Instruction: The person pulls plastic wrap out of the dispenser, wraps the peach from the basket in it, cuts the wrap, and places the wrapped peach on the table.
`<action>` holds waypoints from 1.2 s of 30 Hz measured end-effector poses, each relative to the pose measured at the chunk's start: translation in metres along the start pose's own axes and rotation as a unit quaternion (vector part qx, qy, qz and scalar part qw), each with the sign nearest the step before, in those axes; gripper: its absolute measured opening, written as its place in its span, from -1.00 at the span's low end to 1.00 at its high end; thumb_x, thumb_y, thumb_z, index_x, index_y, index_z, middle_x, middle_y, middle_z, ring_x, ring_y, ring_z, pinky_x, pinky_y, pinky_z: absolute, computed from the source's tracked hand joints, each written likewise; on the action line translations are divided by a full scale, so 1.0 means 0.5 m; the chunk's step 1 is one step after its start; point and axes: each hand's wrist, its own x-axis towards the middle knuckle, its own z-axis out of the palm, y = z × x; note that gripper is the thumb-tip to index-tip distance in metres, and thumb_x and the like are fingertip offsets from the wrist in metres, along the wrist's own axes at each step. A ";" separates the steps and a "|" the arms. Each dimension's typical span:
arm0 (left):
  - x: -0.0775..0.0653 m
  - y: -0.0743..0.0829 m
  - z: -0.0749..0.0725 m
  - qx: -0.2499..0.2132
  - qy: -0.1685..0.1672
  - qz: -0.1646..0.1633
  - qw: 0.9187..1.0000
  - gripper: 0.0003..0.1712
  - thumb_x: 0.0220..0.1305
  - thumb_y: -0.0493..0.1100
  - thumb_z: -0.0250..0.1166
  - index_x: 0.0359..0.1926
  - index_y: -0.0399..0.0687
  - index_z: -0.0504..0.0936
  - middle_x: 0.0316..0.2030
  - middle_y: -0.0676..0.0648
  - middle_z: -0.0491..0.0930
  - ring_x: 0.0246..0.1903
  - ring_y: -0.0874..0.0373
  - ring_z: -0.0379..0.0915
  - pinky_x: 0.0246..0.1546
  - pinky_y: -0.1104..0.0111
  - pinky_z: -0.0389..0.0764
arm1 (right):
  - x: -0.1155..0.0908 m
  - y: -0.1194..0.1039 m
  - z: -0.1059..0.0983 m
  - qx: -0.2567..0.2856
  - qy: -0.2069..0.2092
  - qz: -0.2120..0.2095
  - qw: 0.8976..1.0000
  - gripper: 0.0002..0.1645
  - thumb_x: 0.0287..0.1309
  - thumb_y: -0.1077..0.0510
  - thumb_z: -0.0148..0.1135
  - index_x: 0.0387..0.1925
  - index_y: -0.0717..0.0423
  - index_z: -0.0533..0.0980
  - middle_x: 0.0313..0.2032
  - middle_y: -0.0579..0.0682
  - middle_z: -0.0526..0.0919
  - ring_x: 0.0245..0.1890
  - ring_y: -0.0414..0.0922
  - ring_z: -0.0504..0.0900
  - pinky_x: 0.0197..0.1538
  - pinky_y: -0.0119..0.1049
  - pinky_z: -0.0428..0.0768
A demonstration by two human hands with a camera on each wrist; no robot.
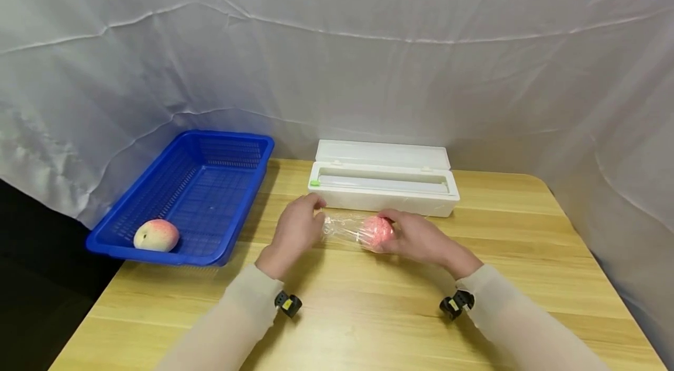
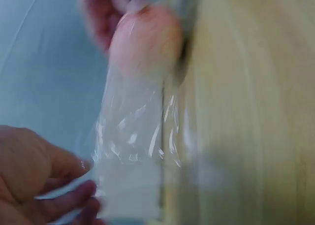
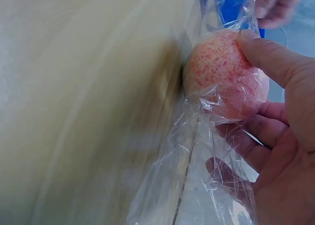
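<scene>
A pink-speckled peach [image 3: 221, 70] lies in clear plastic wrap [image 1: 342, 226] close over the table. My right hand [image 1: 421, 239] grips the peach, thumb on its top and fingers curled below, as the right wrist view shows. Loose film trails past those fingers. My left hand [image 1: 298, 227] is at the left end of the wrap, its fingertips [image 2: 87, 188] pinching the film's edge. Between the two hands the wrap stretches out, wrinkled and shiny. In the left wrist view the peach [image 2: 145, 40] is blurred at the far end of the film.
Behind the hands stands a white wrap dispenser box [image 1: 389, 204], its lid [image 1: 382, 153] up and a film roll [image 1: 383, 184] inside. At the left, a blue plastic basket [image 1: 239, 222] holds another peach [image 1: 156, 235]. The wooden table [image 1: 358, 324] meets a grey-white cloth [image 1: 368, 84] at the back.
</scene>
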 end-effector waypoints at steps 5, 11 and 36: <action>-0.014 0.068 0.025 0.146 0.041 0.228 0.962 -0.72 0.27 -0.29 0.47 0.01 -0.10 0.74 -0.01 -0.08 0.75 0.10 -0.03 0.61 0.22 0.12 0.59 | 0.007 -0.001 -0.003 0.004 0.004 -0.027 1.000 -0.35 0.14 0.02 0.54 0.25 0.04 0.55 0.05 -0.06 0.71 0.01 -0.09 0.66 0.09 -0.05 0.66; -0.008 0.095 0.086 0.229 -0.070 0.270 0.933 -0.25 0.23 0.12 0.56 0.32 -0.08 0.52 0.21 -0.03 0.58 0.29 0.05 0.44 0.46 0.19 0.40 | 0.011 -0.009 -0.007 -0.032 0.024 -0.052 0.998 -0.20 0.04 -0.12 0.65 0.25 0.15 0.59 0.25 0.12 0.56 0.24 0.07 0.54 0.30 0.06 0.58; 0.060 0.089 0.097 0.085 -0.153 0.178 0.968 -0.31 0.25 0.05 0.55 0.29 -0.10 0.54 0.16 -0.05 0.64 0.14 0.12 0.57 0.18 0.36 0.63 | 0.004 0.022 -0.006 -0.031 0.074 -0.022 0.997 -0.22 0.16 -0.17 0.57 0.31 0.05 0.54 0.32 0.09 0.60 0.36 0.19 0.52 0.40 0.24 0.47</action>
